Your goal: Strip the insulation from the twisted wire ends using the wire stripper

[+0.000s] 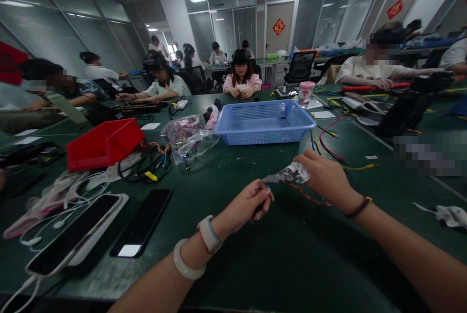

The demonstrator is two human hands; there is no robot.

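Note:
My left hand (248,204) is closed in a pinch on the end of a thin reddish wire (308,197) just above the dark green table (277,259). My right hand (326,174) is closed around the handles of a metal wire-stripping tool (284,175), its jaws pointing left toward my left hand. A bit of white tissue or cloth (301,173) is tucked against the tool in my right hand. The wire trails under my right wrist.
A blue mesh basket (264,121) stands just beyond my hands. A red bin (104,143), bagged wires (189,138), loose cables (146,164) and two phones (142,220) lie left. Red and yellow wires (330,150) lie right. Several people sit around the table.

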